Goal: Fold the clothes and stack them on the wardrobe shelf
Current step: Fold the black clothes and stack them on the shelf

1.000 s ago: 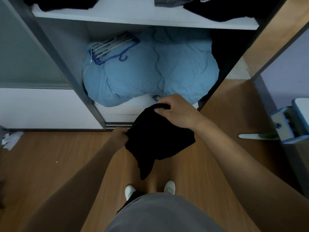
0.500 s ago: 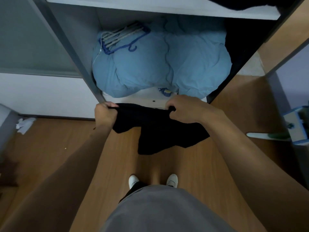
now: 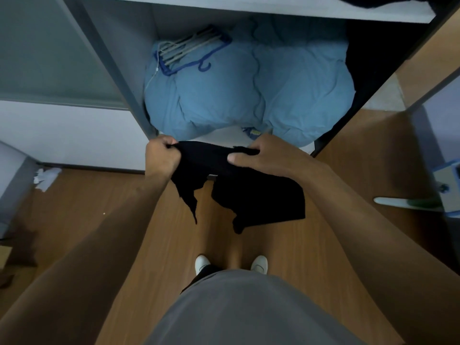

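Observation:
A black garment (image 3: 249, 192) hangs in the air in front of the open wardrobe, stretched along its top edge between my two hands. My left hand (image 3: 161, 158) pinches its left corner. My right hand (image 3: 266, 156) grips its right part, thumb on top. The cloth droops in two uneven flaps above the wooden floor. The white wardrobe shelf (image 3: 298, 9) runs across the top of the view, with a dark piece of clothing (image 3: 383, 1) at its right end.
A bulky light-blue duvet (image 3: 249, 95) fills the wardrobe's lower compartment, with blue and white hangers (image 3: 189, 49) on it. The grey wardrobe frame post (image 3: 112, 68) stands on the left. Crumpled white paper (image 3: 46, 178) lies on the floor. A blue-and-white object (image 3: 445, 190) is at right.
My left hand has moved up and to the left, pulling the bunched garment out wide between both hands. The view has tilted down, so less of the shelf shows.

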Available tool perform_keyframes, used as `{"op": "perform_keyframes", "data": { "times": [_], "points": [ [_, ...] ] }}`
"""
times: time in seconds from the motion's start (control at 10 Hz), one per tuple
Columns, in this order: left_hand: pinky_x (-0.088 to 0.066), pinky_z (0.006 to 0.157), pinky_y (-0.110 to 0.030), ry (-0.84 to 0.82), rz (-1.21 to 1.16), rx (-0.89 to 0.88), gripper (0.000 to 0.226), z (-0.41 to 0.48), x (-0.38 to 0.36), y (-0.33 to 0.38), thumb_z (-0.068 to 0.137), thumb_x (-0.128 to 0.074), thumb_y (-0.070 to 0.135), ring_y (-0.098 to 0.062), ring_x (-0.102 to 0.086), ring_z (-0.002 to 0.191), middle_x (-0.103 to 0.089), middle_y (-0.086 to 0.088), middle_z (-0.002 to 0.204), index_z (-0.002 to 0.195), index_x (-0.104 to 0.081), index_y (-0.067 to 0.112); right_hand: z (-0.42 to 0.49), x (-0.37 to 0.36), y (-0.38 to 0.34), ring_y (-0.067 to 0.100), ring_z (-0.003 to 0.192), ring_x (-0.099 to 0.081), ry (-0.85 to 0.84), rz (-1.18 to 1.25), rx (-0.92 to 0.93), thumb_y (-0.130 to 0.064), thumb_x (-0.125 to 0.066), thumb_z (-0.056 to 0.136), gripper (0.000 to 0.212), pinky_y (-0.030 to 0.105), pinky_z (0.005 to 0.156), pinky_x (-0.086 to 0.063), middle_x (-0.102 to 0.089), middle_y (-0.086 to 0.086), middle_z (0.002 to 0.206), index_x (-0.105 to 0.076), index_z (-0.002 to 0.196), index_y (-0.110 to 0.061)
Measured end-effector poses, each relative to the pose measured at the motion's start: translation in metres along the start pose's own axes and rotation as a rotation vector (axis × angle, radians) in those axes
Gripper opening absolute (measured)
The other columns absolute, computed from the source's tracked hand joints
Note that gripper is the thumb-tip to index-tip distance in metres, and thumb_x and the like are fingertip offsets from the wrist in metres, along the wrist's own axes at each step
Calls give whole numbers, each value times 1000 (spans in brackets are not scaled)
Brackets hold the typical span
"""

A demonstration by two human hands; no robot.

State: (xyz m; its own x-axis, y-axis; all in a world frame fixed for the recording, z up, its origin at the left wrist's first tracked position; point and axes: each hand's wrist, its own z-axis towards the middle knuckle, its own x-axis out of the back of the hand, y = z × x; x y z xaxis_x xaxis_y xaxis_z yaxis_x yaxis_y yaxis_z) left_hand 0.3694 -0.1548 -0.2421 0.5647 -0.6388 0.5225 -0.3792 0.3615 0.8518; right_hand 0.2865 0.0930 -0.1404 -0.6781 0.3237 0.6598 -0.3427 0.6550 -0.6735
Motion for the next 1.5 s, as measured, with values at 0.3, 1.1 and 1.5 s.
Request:
{"op": "perform_keyframes", "data": {
  "times": [0.3, 1.1, 1.5],
  "points": [
    [-40, 68, -20, -227, 70, 22, 24, -7, -23, 19, 86, -55, 7, -15, -54, 76, -58, -4, 82, 66, -56, 19, 4, 6, -20, 5, 57, -49, -259, -202, 279, -22, -72, 89, 24, 25, 56, -36, -59, 3, 65, -62, 71, -8],
    [-55, 88, -24, -747, -649, 299, 32, -55, -21, 41, 104, -38, 39, -17, -67, 109, -75, 3, 112, 112, -67, 27, 25, 5, -38, 6, 51, -42, 210, -73, 253, -41, -84, 74, 49, 29, 56, -30, -46, -5, 58, -58, 62, -1],
    [-56, 81, -27, -688, -540, 139, 21, -45, -24, 61, 93, -65, 38, -25, -72, 100, -76, -9, 105, 95, -78, 22, 28, 9, -17, 1, 66, -59, 422, 257, -47, -64, -65, 79, 46, 23, 59, -43, -60, -15, 70, -61, 73, -19]
  ]
}}
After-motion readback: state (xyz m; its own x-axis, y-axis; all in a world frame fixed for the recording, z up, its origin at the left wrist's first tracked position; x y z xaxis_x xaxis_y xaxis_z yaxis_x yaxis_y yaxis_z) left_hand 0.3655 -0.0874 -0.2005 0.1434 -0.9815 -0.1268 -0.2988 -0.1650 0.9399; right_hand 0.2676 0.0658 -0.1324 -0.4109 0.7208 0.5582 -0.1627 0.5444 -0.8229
